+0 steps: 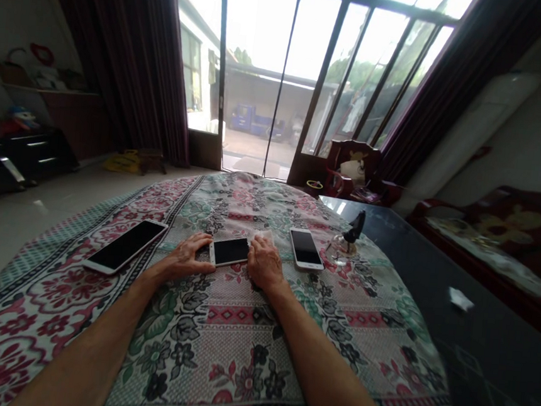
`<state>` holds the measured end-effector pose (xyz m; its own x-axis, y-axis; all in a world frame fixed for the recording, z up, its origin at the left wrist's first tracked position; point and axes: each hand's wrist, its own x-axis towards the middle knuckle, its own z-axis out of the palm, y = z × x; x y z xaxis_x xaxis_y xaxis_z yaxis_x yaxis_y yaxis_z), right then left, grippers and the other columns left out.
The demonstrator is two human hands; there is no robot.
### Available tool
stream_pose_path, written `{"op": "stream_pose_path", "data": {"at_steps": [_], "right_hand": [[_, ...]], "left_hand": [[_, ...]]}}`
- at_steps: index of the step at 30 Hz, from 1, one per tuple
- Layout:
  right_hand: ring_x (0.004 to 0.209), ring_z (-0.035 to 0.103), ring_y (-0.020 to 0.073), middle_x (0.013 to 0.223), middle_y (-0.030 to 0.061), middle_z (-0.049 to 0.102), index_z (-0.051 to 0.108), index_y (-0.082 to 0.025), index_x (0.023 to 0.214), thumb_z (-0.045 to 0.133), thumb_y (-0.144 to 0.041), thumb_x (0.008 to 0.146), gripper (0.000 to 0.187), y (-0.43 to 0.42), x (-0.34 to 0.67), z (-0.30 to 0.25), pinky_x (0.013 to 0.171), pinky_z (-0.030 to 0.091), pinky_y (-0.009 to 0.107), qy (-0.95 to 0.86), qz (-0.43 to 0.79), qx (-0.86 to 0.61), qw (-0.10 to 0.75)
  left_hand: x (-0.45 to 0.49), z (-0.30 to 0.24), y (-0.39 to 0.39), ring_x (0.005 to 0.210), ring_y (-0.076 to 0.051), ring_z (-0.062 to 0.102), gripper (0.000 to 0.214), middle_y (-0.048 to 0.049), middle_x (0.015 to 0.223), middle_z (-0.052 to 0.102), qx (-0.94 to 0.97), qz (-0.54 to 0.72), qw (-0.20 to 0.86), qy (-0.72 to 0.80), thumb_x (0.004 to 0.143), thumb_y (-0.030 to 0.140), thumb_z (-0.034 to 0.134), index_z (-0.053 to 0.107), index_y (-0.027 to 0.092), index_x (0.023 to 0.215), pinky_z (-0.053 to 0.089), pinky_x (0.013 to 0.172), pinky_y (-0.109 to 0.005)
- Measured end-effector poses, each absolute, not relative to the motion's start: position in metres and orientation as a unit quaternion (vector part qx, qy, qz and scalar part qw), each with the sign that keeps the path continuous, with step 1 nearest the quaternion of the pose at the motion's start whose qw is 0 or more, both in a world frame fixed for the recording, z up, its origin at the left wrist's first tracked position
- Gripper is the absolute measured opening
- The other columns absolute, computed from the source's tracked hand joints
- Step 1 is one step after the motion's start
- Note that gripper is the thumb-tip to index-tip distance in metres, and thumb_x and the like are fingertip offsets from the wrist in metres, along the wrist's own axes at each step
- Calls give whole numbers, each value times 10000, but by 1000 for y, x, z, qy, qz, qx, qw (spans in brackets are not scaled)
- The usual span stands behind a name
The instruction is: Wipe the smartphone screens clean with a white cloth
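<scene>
middle phone (229, 250): you see glossy black glass
tablecloth (238, 352): matt woven cloth
dark table (433, 287): smooth, glossy top

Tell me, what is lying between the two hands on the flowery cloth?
A small phone with a dark screen lies between the left hand and the right hand, seen in the head view.

near cloth (238, 352): open | left: large phone (125, 245) | right: white phone (305, 249), bottle (344, 244)

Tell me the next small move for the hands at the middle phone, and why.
Probably pinch the middle phone by its short ends and lift it: the left hand touches its left end, the right hand its right end, and it lies flat on the cloth.
</scene>
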<state>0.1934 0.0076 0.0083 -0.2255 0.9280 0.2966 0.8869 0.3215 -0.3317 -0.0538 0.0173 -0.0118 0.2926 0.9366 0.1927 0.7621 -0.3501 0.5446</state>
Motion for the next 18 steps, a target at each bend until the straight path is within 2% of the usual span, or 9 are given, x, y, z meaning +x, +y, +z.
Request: {"op": "stream_pose_path", "data": {"at_steps": [5,12,18], "right_hand": [[1310,478,266,1392,102,588,669,-165,1189,416,-254,985,337,-9,180,2,1103,335,428,-802,18,-546,243],[1233,508,233,1322,101,627,681,-153,1134,441,-250,969,307,-35,155,3,1084,371,388,-872,18,-418,256],[1149,550,215,1219,78,680,710,-167,1042,488,-219,938,251,-30,156,3,1032,414,347,-874,23,-400,275]], "left_hand": [[-55,-17,19,1425,-389,370,772,-149,1479,514,785,233,161,551,658,515,728,595,167,1334,293,1172,-521],[-55,-19,20,1413,-326,408,721,-127,1462,538,798,231,134,540,659,512,707,613,191,1297,307,1176,-437],[-56,-18,19,1422,-352,386,743,-139,1468,528,790,232,150,547,650,529,696,607,180,1300,293,1179,-469]]}}
